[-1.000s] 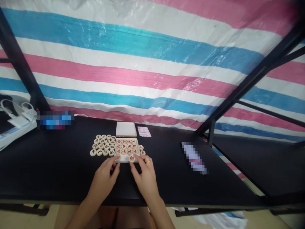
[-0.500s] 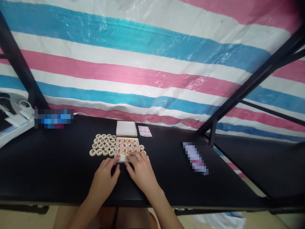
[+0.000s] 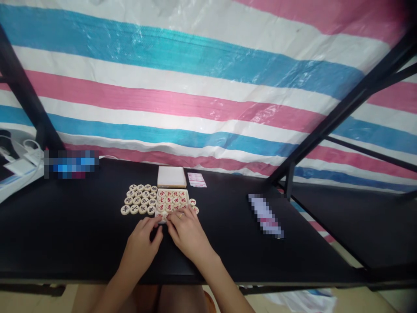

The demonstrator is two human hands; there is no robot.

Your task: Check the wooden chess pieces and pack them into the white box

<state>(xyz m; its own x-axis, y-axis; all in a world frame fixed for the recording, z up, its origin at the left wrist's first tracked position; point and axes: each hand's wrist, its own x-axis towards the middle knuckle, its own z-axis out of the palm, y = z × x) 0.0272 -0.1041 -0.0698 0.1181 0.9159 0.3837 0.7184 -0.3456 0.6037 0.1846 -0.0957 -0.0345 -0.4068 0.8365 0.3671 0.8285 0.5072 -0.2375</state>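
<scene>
A shallow white box (image 3: 156, 204) holds rows of round xiangqi pieces (image 3: 169, 200) with red characters. My left hand (image 3: 141, 239) is at the box's near left corner, fingertips touching it and thumb spread apart. Over the near right part of the box, my right hand (image 3: 189, 232) has its bent fingertips at a red piece (image 3: 167, 215) in the nearest row; the hand hides part of that row. Two red pieces (image 3: 192, 202) lie just outside the box's right side. Pieces with black characters (image 3: 137, 201) stand in rows to the left.
Behind the box lies a white lid-like box part (image 3: 171, 177), beside a pink and white card (image 3: 197, 180). A blurred-out object (image 3: 265, 216) is on the right of the black table (image 3: 228, 256). Cables and a power strip (image 3: 26, 174) are at far left. Striped sheeting (image 3: 179, 100) hangs behind.
My right hand has shifted slightly left along the nearest row. A red piece now shows beside the corner piece, where the box floor was bare. My left hand stays at the corner.
</scene>
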